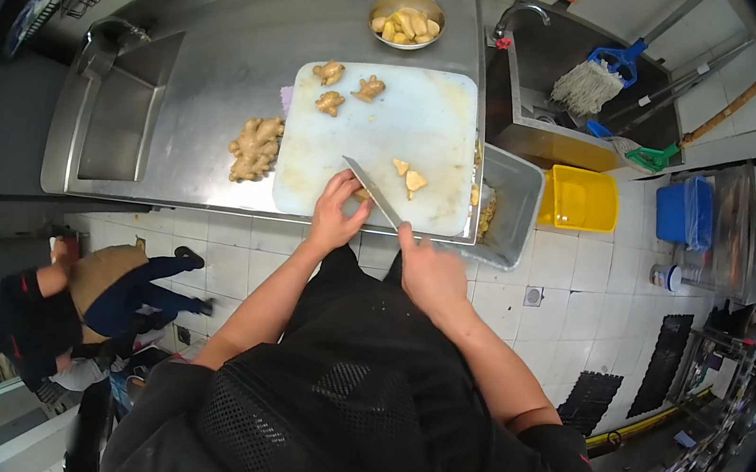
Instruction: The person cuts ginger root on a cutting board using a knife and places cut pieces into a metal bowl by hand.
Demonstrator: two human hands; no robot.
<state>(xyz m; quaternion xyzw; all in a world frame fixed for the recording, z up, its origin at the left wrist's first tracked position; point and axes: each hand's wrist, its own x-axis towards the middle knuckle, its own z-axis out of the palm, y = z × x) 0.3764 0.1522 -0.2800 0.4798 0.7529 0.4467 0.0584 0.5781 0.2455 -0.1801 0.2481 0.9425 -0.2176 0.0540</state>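
At our left, a large heap of whole ginger (256,149) lies skin-on upon the tabletop (205,99), apparently untouched. Three unpeeled knobs (329,103) sit on the cutting board (432,119). Our left hand (334,211) curls over a ginger piece (362,195), pinning it beside the knife (371,191). Beyond the board, a metal bowl (411,2) holds pale pieces — seemingly finished. Cut pale chunks (415,181) lie nearby, and our right hand (431,267) grips the knife's handle. By our judgement, much ginger remains — the heap and knobs.
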